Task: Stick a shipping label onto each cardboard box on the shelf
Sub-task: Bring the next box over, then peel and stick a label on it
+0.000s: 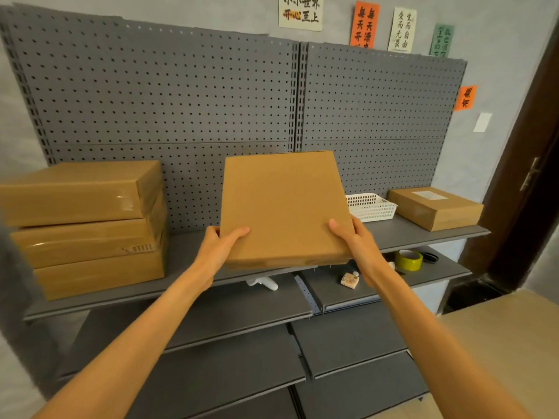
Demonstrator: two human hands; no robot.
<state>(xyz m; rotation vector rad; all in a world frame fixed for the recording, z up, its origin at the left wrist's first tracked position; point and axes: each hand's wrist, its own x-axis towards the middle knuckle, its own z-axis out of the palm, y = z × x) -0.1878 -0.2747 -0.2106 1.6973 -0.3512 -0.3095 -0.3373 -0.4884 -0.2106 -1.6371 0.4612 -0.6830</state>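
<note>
Fingers of left hand (218,252) and right hand (358,247): hidden beneath held box (284,207). White basket (373,207), right of right hand: partly covered. Box stack (87,228), left of left hand: cropped by frame edge.

Boxes along the top shelf, one box held before it

Three boxes (87,228) lie stacked at the left of the top shelf (423,232); a basket (370,207) and a labelled box (435,208) sit at its right. Between them, the left hand (220,246) and right hand (357,240) hold a tilted box (284,207). A tape roll (409,260) lies on the lower shelf (378,288).
</note>
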